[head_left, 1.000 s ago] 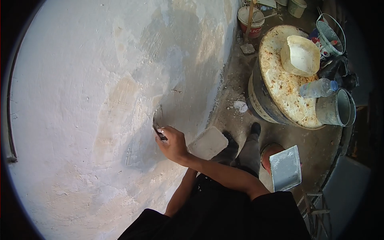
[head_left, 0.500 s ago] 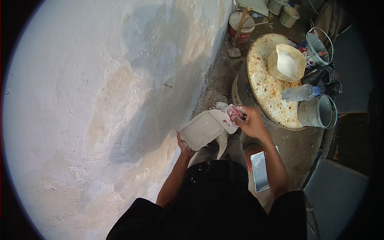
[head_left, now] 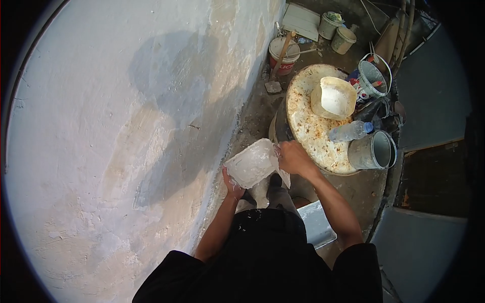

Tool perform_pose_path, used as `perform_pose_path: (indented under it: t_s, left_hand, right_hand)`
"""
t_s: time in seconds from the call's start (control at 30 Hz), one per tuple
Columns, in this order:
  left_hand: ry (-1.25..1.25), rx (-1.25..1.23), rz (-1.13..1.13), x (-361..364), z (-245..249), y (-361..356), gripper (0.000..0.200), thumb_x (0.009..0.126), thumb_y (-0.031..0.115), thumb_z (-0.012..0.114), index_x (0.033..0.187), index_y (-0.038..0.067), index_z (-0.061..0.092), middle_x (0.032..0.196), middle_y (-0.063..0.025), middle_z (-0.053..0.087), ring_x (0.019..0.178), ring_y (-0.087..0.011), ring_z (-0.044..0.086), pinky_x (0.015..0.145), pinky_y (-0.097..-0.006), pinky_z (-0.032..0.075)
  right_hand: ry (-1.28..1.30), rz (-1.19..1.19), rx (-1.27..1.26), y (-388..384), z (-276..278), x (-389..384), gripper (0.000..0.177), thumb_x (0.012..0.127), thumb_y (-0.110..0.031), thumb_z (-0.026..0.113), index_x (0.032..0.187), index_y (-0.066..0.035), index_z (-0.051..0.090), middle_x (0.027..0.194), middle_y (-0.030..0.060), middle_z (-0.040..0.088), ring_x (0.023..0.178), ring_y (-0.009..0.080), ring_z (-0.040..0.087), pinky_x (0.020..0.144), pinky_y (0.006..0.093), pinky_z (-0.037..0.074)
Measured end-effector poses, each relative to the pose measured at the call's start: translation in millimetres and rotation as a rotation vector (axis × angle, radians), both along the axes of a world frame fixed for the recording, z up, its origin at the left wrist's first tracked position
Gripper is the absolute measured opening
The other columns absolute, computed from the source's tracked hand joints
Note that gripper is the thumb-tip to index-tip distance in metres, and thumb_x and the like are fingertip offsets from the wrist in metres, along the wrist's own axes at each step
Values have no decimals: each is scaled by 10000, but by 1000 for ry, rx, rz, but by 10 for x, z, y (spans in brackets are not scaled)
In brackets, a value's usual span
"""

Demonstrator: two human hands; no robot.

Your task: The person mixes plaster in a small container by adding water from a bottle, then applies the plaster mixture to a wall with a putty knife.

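Observation:
My left hand [head_left: 232, 186] is closed round the lower left edge of a shallow, plaster-coated tray [head_left: 248, 165], tilted in front of my body beside the wall. Along the tray's right side, my right hand [head_left: 295, 158] is wrapped round a putty knife, whose handle is mostly hidden by the fingers. The knife's pale, plaster-smeared blade [head_left: 284, 178] points down next to the tray's rim. On my left rises a wall [head_left: 166, 121] with patchy plaster and my shadow on it.
A rusty drum [head_left: 308, 131] stands at the right, bearing a cut plastic container [head_left: 333, 98], a water bottle [head_left: 350, 131] and buckets [head_left: 373, 150]. A red-and-white bucket [head_left: 284, 56] stands beyond it near the wall. A metal-coloured tray [head_left: 317, 223] lies low by my legs.
My right hand has turned over with the putty knife, so the blade now hangs beside the tray instead of lying across its right end. The view has shifted right, showing more floor and drum.

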State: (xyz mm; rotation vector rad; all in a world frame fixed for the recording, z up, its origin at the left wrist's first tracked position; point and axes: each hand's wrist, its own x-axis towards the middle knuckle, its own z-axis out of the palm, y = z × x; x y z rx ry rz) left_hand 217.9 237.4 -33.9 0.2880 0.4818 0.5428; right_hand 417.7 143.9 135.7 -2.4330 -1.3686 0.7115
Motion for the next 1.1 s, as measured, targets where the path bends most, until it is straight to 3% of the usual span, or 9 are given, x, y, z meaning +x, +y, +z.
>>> perform_pose_path:
  t_s: [0.07,0.17,0.27,0.37,0.57,0.77,0.9,1.1]
  left_hand:
    - [-19,-5,22,58,6,-43,720,938,621,304,1391,73,415,1364,-135,505,1229,-316,506,1061,-461,384]
    - [24,-2,44,171,41,-107,713,940,616,307,1385,71,423,1356,-129,513,1220,-311,515,1057,-455,389]
    - [101,-17,47,253,135,-159,724,936,621,275,1389,74,418,1363,-137,506,1248,-323,489,1073,-462,371]
    - [32,38,39,290,87,-183,729,939,623,266,1394,71,408,1366,-136,501,1247,-323,490,1073,-462,371]
    - [14,74,51,370,170,-184,750,938,639,250,1405,67,384,1378,-141,484,1251,-321,485,1074,-463,367]
    - [0,159,63,454,243,-217,747,945,634,240,1401,61,386,1369,-144,491,1253,-319,485,1080,-457,359]
    - [-10,122,52,505,354,-262,747,947,635,235,1393,57,395,1357,-143,502,1245,-311,492,1073,-454,366]
    - [67,64,95,525,109,-344,746,943,648,236,1356,63,446,1305,-131,546,1197,-293,532,1050,-446,394]
  right_hand:
    - [154,-40,-79,27,127,99,179,693,-31,547,786,84,647,802,297,638,842,421,650,809,477,502]
    - [159,-73,8,-33,-65,189,183,675,-49,558,740,97,647,779,305,633,789,416,662,760,463,521]
    - [358,-86,7,-75,-219,312,183,686,-72,629,803,58,679,669,196,656,626,279,674,620,373,519]
    - [524,-146,-20,-94,-154,348,199,706,-88,656,844,52,686,684,155,663,611,191,665,593,321,509]
    - [697,-257,59,-144,-279,362,173,747,-91,647,847,47,675,685,100,659,617,165,637,590,310,497]
    - [462,-109,131,-110,-30,366,172,751,-96,643,858,36,669,681,80,646,608,152,600,588,321,471]
    - [546,-120,222,-116,-183,358,181,752,-98,643,879,29,673,688,74,650,608,146,592,584,324,463]
    - [689,-204,256,-90,-329,207,167,795,-72,667,924,35,673,751,82,667,654,122,604,587,289,478]
